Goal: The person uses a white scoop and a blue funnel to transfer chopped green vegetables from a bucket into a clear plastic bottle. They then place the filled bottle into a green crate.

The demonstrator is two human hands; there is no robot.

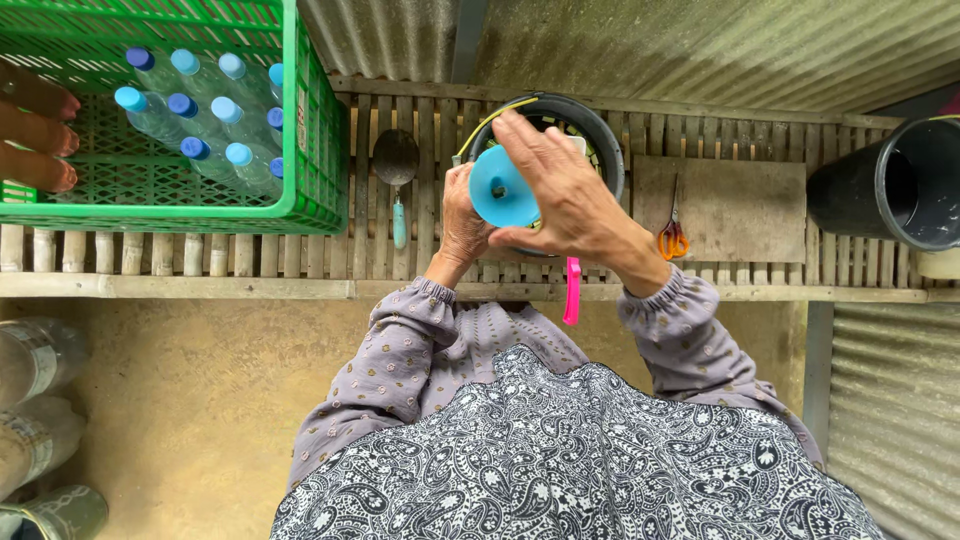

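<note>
Slatted bamboo bench [250,262] under corrugated wall; green crate [310,190] of blue-capped bottles at left; black bucket [603,140] at centre; blue funnel [497,190] held above it, mouth facing up toward camera, long axis near vertical, spout hidden below; right hand [570,195] curled over funnel rim, fingers closed on it; left hand [462,220] wrapped around something beneath, bottle likely but unseen; step judged: seating funnel; next move calls for steady upright hold; metal scoop [396,165], orange scissors [672,238] nearby.

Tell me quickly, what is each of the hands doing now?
Left hand: closed around something under the blue funnel, mostly hidden.
Right hand: fingers spread, gripping the blue funnel's rim.
</note>
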